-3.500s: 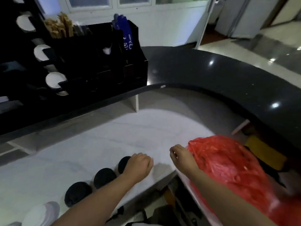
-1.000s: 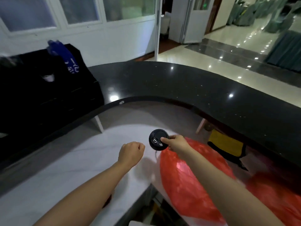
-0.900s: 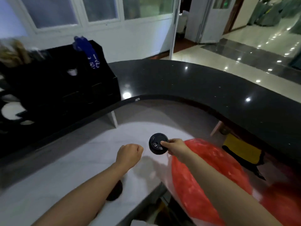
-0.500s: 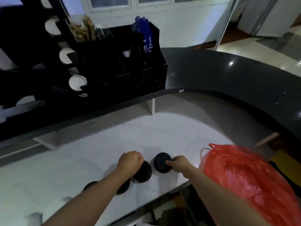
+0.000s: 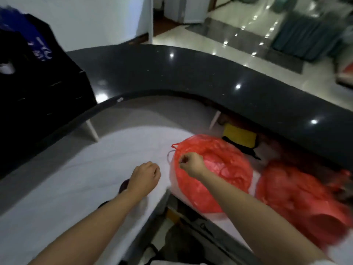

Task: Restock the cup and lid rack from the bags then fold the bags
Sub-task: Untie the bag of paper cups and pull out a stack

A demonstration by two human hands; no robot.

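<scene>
White table (image 5: 80,169) under a curved black counter (image 5: 191,73) | my right hand (image 5: 192,163) curled at the mouth of the red bag (image 5: 219,169), grip unclear | left hand (image 5: 145,175) fisted, empty, above dark lids (image 5: 124,185) | bag looks thin, soft, slippery, light; best taken by its handle loops (image 5: 174,146)

White counter (image 5: 80,175) across lower left, black lid (image 5: 124,185) on it, red bag (image 5: 219,175) at its right edge

Two fisted hands, left hand (image 5: 146,175) on white counter (image 5: 80,180), right hand (image 5: 191,163) over red bag (image 5: 219,169).
</scene>
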